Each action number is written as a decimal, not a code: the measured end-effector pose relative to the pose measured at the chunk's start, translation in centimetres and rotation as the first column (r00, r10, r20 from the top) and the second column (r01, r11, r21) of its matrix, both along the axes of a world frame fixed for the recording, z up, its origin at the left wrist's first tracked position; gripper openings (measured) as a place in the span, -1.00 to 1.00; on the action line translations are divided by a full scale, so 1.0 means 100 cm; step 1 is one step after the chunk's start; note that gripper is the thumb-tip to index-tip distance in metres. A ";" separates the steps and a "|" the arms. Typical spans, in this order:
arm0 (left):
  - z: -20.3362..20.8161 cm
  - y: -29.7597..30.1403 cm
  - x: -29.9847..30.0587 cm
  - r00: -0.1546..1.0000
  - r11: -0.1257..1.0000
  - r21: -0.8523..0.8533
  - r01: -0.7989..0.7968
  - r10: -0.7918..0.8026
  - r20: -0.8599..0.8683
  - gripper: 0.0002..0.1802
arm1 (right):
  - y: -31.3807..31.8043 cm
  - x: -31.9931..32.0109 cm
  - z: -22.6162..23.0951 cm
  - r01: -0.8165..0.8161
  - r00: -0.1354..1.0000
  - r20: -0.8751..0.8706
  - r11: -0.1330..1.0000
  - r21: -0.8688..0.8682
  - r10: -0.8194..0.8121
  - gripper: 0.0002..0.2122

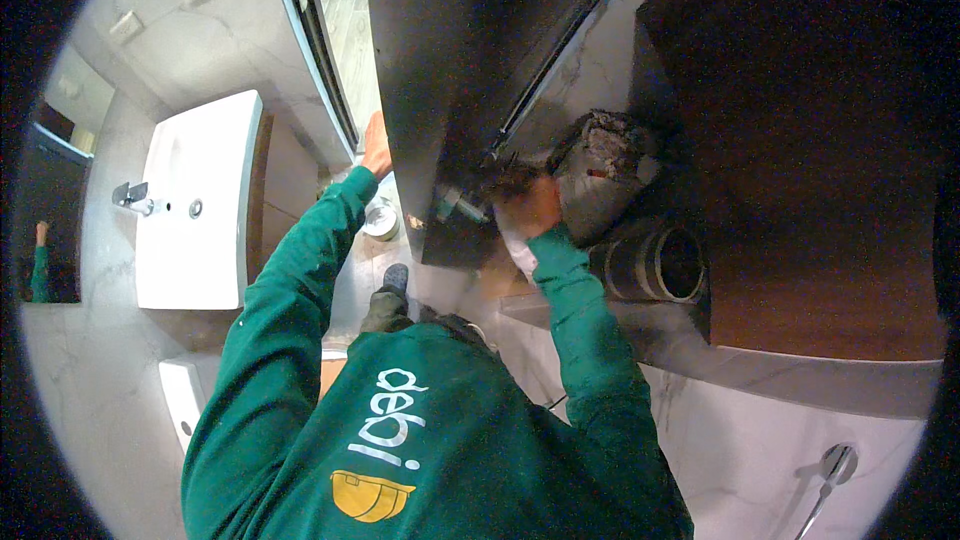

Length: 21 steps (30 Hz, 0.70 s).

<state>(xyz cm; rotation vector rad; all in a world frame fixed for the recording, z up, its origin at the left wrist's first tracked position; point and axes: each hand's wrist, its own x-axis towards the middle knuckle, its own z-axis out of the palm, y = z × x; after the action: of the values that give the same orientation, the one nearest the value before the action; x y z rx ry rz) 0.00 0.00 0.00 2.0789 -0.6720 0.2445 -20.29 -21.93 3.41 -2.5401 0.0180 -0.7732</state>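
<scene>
My left hand [376, 148] grips the left edge of a tall dark panel [440, 50], its fingers partly hidden there. On the panel's other side, my right hand [535, 210] is smeared by motion beside a dark, blurred clump [508, 180]. What its fingers do cannot be made out. A blurred whitish patch [520, 252] shows by that wrist. Right of the hand lies a grey bag-like bundle [600, 170] with rough, crumpled material at its top. Nearer to me, a dark round pipe [655, 265] with a pale rim lies on its side. A small pale object [462, 206] shows near the panel's lower part.
A white washbasin [205, 190] with a tap [132, 198] is on the left wall, with a mirror [55, 210] beyond it. A round white container [380, 220] stands on the floor near my shoe [396, 278]. A dark brown wooden surface [820, 170] fills the right side.
</scene>
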 end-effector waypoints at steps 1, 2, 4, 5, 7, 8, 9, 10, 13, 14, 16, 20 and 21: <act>-0.002 -0.001 0.002 0.999 0.999 -0.035 -0.001 0.002 0.038 -0.60 | -0.028 0.017 -0.015 0.007 0.998 -0.070 1.000 0.022 -0.006 -0.78; -0.002 -0.001 0.002 0.997 0.997 -0.071 0.003 0.003 0.074 -0.60 | -0.056 0.031 -0.027 0.018 0.990 -0.141 0.999 0.044 -0.012 -0.83; -0.002 0.002 0.001 1.000 0.998 -0.064 0.016 -0.016 0.006 -0.58 | -0.099 0.059 -0.043 0.154 0.975 -0.108 0.939 -0.306 -0.195 -0.84; 0.001 0.003 0.002 0.999 0.998 -0.061 0.021 -0.023 -0.027 -0.58 | -0.110 0.061 -0.047 0.172 0.970 -0.109 0.930 -0.323 -0.217 -0.85; 0.005 -0.001 0.000 0.999 0.989 -0.142 0.034 -0.034 0.008 -0.57 | -0.123 0.056 -0.036 0.156 0.971 -0.147 0.965 -0.209 -0.189 -0.85; 0.006 -0.001 -0.001 0.999 0.982 -0.186 0.032 -0.029 0.021 -0.57 | -0.126 0.048 -0.023 0.115 0.975 -0.183 0.991 -0.075 -0.127 -0.85; 0.010 -0.005 0.003 0.999 0.995 -0.095 0.019 -0.016 0.040 -0.55 | -0.124 0.041 -0.010 0.078 0.973 -0.222 0.995 0.066 -0.062 -0.85; 0.010 -0.001 -0.001 0.999 0.993 -0.116 0.030 -0.026 0.043 -0.55 | -0.115 0.040 -0.001 0.075 0.978 -0.198 0.997 0.031 -0.067 -0.83; 0.018 -0.004 -0.007 1.000 0.990 -0.141 0.002 -0.001 0.007 -0.58 | -0.088 0.046 0.020 0.063 0.986 -0.142 0.980 -0.187 -0.091 -0.79; 0.021 -0.004 -0.008 1.000 0.994 -0.108 0.000 -0.003 -0.025 -0.58 | -0.085 0.050 0.024 0.041 0.985 -0.146 0.943 -0.330 -0.094 -0.77; 0.021 -0.003 -0.008 0.996 0.999 -0.040 -0.007 0.004 -0.092 -0.58 | -0.082 0.059 0.024 0.007 0.973 -0.185 0.822 -0.569 -0.136 -0.76; 0.018 -0.011 -0.005 0.993 0.995 -0.072 -0.067 0.060 -0.105 -0.52 | -0.073 0.058 0.023 -0.216 0.890 -0.436 0.718 -0.662 -0.135 -0.68; 0.017 -0.007 -0.009 0.988 0.994 -0.099 -0.037 0.021 -0.156 -0.51 | -0.070 0.053 0.026 -0.276 0.876 -0.474 0.708 -0.650 -0.094 -0.67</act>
<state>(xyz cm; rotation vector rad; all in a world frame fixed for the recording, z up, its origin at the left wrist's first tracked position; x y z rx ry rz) -0.91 -0.68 1.69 1.9877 -0.5251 0.1291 -14.97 -28.98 6.02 -3.3762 -0.3063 -0.0527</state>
